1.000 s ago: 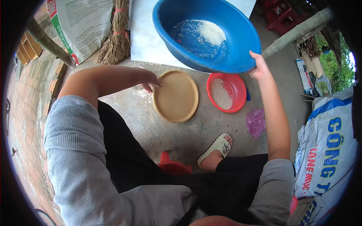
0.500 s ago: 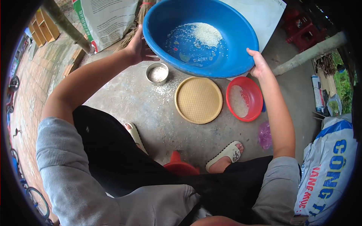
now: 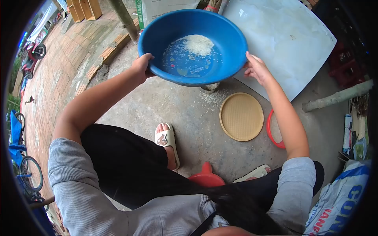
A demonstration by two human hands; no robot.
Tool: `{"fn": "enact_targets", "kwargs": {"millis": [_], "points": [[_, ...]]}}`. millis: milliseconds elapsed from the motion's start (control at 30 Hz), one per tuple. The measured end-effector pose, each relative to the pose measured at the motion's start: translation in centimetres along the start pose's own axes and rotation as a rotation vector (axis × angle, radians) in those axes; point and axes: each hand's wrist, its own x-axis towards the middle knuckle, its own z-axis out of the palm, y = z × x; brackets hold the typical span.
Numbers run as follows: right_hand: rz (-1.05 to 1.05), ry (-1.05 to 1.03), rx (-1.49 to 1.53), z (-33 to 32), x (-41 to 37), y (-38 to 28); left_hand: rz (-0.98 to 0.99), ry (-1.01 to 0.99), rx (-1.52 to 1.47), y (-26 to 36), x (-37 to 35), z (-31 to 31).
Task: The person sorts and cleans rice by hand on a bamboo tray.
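Both my hands hold a large blue basin [image 3: 232, 59] up in front of me. My left hand [image 3: 142, 66] grips the rim at its left side, thumb on top. At the right side, my right hand [image 3: 258, 70] is closed on the rim, its lower fingers partly curled below. White rice grains [image 3: 199, 45] lie heaped toward the far side of the basin, with loose grains scattered over its bottom. Under the near edge, a small metal bowl [image 3: 211, 86] is mostly hidden. A round woven tray [image 3: 241, 117] lies on the floor to its right.
A red basin [image 3: 271, 128] stands partly behind my right forearm. Spilled grains [image 3: 212, 98] dot the concrete. A large white sheet [image 3: 291, 43] lies at the back right, near a bamboo pole [image 3: 338, 95]. A printed sack [image 3: 342, 200] is at the lower right.
The blue basin has moved left and slightly nearer in view, coming over the metal bowl. My view has turned to the right-hand floor things' left, and my left foot shows more fully.
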Motion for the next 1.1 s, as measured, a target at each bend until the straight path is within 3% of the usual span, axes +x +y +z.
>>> {"fn": "enact_targets", "kwargs": {"millis": [167, 233, 300, 367, 467, 500, 567, 633, 700, 733, 800, 833, 867, 900, 933, 1000, 1100], "points": [[-0.107, 0.015, -0.432, -0.4, 2.1, 3.9, 0.024, 0.228, -0.07, -1.5, 1.3, -5.9], [-0.364, 0.216, -1.142, -3.3, 3.4, 7.9, 0.009, 0.237, -0.081, -2.1, 2.1, -8.1], [-0.207, 0.421, -1.256, -5.1, 1.8, 10.9, -0.075, 0.335, -0.07, -2.4, 2.2, -9.3], [-0.004, 0.571, -1.264, -7.6, 0.2, 14.9, -0.082, 0.365, -0.049, -3.8, 3.1, -11.1], [0.424, 0.518, -1.15, -10.7, -3.3, 21.5, -0.332, 0.153, 0.292, -7.8, 8.3, -18.5], [0.579, 0.459, -1.133, -11.1, -4.2, 22.9, -0.465, 0.355, 0.64, -7.9, 8.0, -17.6], [0.6, 0.368, -1.162, -11.2, -4.9, 23.9, -0.699, 0.249, 0.818, -6.2, 5.7, -15.2], [0.636, 0.274, -1.191, -10.9, -6.0, 24.9, -0.63, 0.245, 0.829, -6.4, 6.3, -14.4], [0.444, 0.601, -0.769, -10.4, -7.0, 25.9, -0.562, 0.23, 0.83, -6.5, 6.4, -12.3], [0.41, 0.743, -0.797, -9.8, -7.3, 28.2, -0.568, 0.158, 1.114, -5.1, 5.9, -10.3], [0.479, 0.665, -0.891, -9.3, -8.2, 30.7, -0.491, -0.036, 1.549, -3.9, 6.3, -6.9], [0.546, 0.575, -0.98, -8.6, -8.6, 31.4, -0.435, -0.115, 1.466, -4.2, 6.5, -5.0], [0.524, 0.631, -0.962, -7.5, -9.4, 30.2, -0.38, -0.195, 1.385, -4.9, 6.8, -2.8], [0.537, 0.636, -0.947, -7.0, -9.6, 30.3, -0.334, -0.347, 1.42, -5.8, 7.3, -0.2], [0.512, 0.653, -0.931, -7.2, -9.7, 30.3, -0.169, -0.561, 1.329, -5.5, 4.7, 2.6], [0.435, 0.709, -0.944, -6.8, -10.7, 29.3, -0.168, -0.851, 1.343, -6.4, 2.7, 8.3], [0.391, 0.772, -0.957, -6.0, -11.8, 29.6, -0.092, -0.971, 1.412, -6.8, -2.4, 15.8]]}}
